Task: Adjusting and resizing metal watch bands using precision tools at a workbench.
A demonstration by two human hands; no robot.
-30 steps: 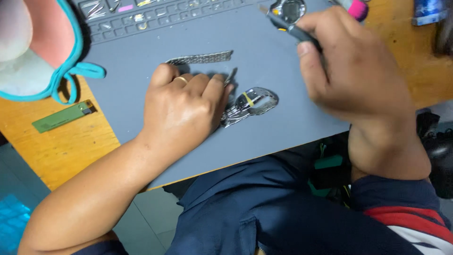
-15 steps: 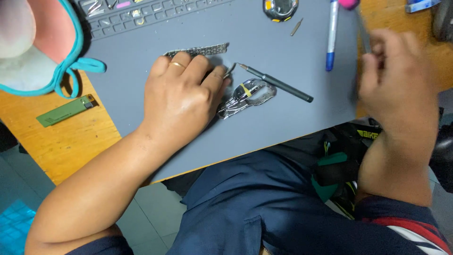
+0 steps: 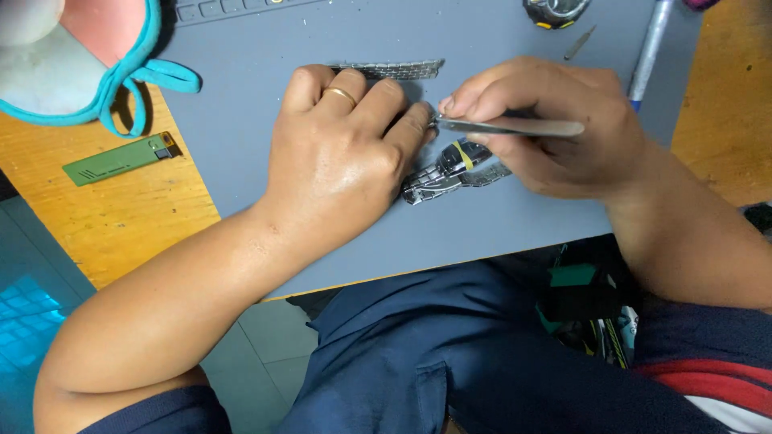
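Note:
My left hand (image 3: pixel 342 153), with a gold ring on one finger, presses down on a silver metal watch (image 3: pixel 450 173) lying on the grey work mat (image 3: pixel 265 128); most of the watch is hidden under my fingers. My right hand (image 3: pixel 555 133) holds metal tweezers (image 3: pixel 515 126), with the tips pointing left at the watch beside my left fingertips. A loose piece of silver mesh band (image 3: pixel 394 69) lies on the mat just beyond my left hand.
A green lighter (image 3: pixel 121 159) rests on the wooden table (image 3: pixel 104 217) at left, near a teal-edged pink and white cloth item (image 3: pixel 72 56). A small round tool (image 3: pixel 555 10), a thin metal pin (image 3: pixel 581 42) and a pen (image 3: pixel 650 52) lie at the mat's far right.
My right hand came back from the right side holding tweezers and now meets my left hand at the watch. The dark-handled tool that lay beside the watch is hidden or gone. My left hand stays on the watch.

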